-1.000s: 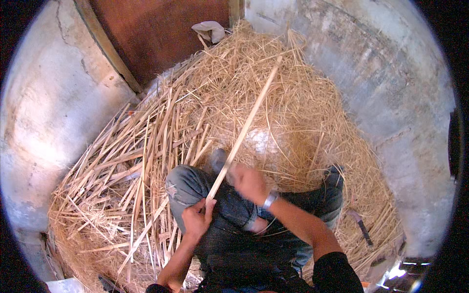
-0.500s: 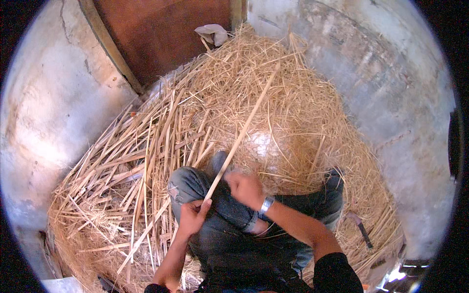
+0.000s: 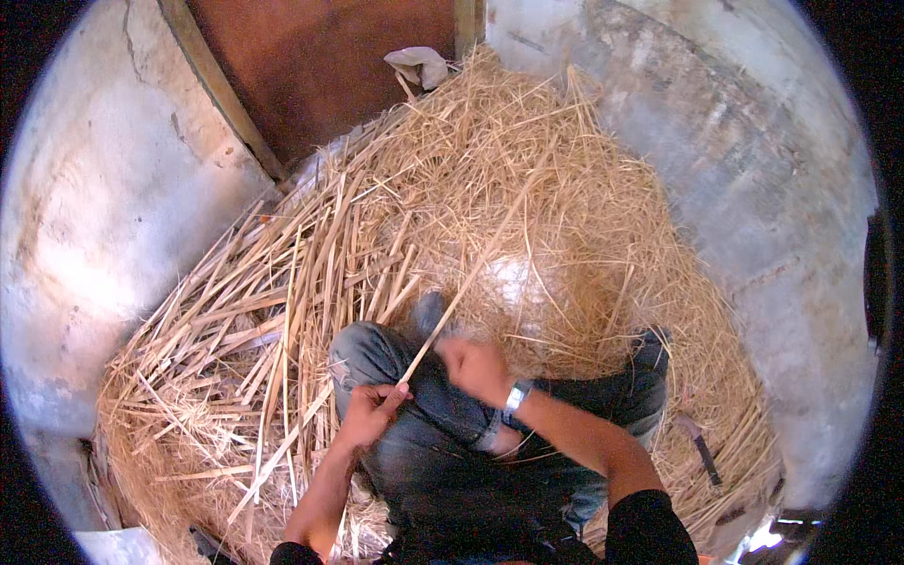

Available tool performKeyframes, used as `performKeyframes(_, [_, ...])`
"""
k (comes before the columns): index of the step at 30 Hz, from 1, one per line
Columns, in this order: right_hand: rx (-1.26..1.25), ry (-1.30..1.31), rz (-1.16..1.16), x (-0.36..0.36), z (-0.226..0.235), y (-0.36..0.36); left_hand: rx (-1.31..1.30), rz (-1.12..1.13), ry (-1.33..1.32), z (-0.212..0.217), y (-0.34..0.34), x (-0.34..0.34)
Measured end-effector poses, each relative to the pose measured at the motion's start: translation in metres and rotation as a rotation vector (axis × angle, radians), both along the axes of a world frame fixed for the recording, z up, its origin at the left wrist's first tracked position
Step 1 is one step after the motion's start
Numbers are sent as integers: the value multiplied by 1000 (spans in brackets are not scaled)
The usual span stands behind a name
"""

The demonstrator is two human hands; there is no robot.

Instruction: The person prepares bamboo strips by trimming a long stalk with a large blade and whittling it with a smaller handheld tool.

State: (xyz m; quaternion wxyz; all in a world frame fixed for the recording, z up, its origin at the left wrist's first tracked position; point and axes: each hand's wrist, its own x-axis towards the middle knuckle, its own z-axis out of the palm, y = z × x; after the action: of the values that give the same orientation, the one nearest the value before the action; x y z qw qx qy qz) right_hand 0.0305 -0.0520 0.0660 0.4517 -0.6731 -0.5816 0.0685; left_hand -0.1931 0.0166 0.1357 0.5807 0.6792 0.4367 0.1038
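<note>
I sit on a heap of straw with my knees in blue jeans [image 3: 395,377] drawn up. My left hand [image 3: 370,414] pinches the near end of a long pale cane strip [image 3: 480,264] that runs up and to the right over the straw. My right hand [image 3: 478,369], with a watch on the wrist, is closed around the same strip just above the left hand, over my knee.
A big straw heap [image 3: 565,217] fills the middle and right. Wider flat cane splints [image 3: 254,320] lie piled at the left. A brown door [image 3: 320,66] and a crumpled cloth [image 3: 421,66] are at the back. A dark-handled tool [image 3: 702,452] lies at the right. Plastered walls [image 3: 104,198] close both sides.
The strip has slid toward me, so its far end now reaches less far up the straw. Both hands have shifted slightly along it.
</note>
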Motion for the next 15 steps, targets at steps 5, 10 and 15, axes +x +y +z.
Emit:
performKeyframes(5, [-72, -27, -149, 19, 25, 11, -158, -16, -4, 7, 5, -7])
performKeyframes(10, [-139, 65, -669, 108, 44, 49, -179, -65, -37, 8, 9, -3])
performKeyframes(15, [-51, 62, 11, -31, 13, 2, -311, 13, -58, -7, 14, -5])
